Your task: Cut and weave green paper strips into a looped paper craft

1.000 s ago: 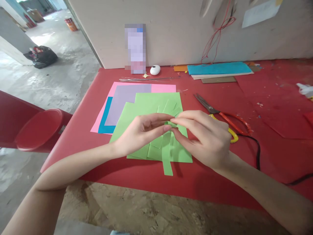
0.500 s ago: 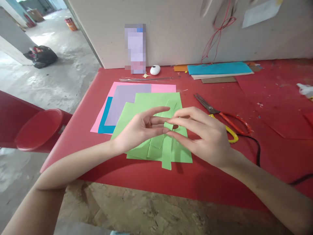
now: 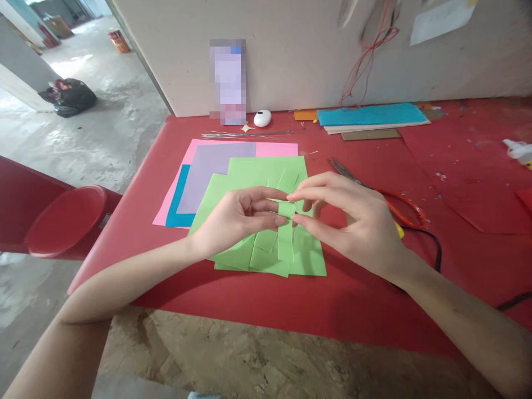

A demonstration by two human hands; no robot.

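Note:
A light green paper strip [image 3: 285, 238] is held between my two hands, its upper end bent over at the fingertips and its tail hanging down. My left hand [image 3: 239, 216] pinches the bent part from the left side. From the right, my right hand [image 3: 349, 213] touches the same part with thumb and forefinger, its other fingers curled behind. Beneath both hands lie green paper sheets [image 3: 236, 169] with several cut green pieces [image 3: 264, 242] on them. How the strip is folded between the fingertips is partly hidden.
Red-and-yellow scissors [image 3: 401, 208] lie beside my right hand, partly covered by it. Purple [image 3: 220, 166] and pink paper [image 3: 278, 148] sit at the left. Behind are thin wires [image 3: 249, 134], a white rounded object [image 3: 262, 118] and a blue pad [image 3: 369, 115]. A red stool [image 3: 66, 219] stands left.
The strip's bent upper part shows more fully between my fingertips and its hanging tail looks shorter. My right hand has shifted slightly, now covering more of the scissors.

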